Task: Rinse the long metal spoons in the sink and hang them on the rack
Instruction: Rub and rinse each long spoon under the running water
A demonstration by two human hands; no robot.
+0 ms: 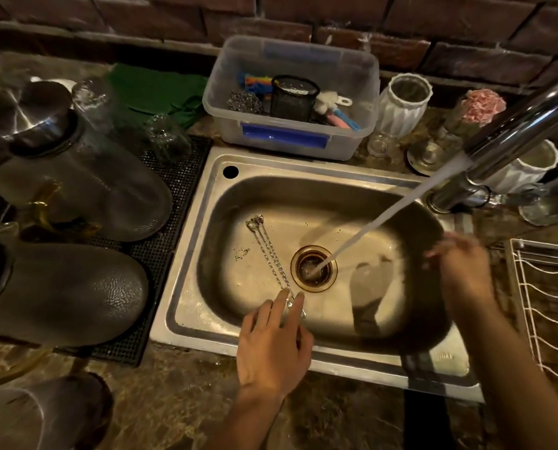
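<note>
Two long twisted spoons lie side by side on the sink floor, left of the drain. The left hand reaches over their near ends, fingers straight and slightly spread. Water streams into the drain. The right hand is blurred; its fingers I cannot tell. The rack stands far right.

**Dim, warm light with motion blur at the right**

The scene is dim and yellowish, brightest on the floor of the sink. Its right wall lies in deep shadow, and a hand-shaped shadow falls right of the drain. The right hand is smeared by motion blur. Glare streaks the tap. Left of the sink, edges bulge with wide-angle distortion.
</note>
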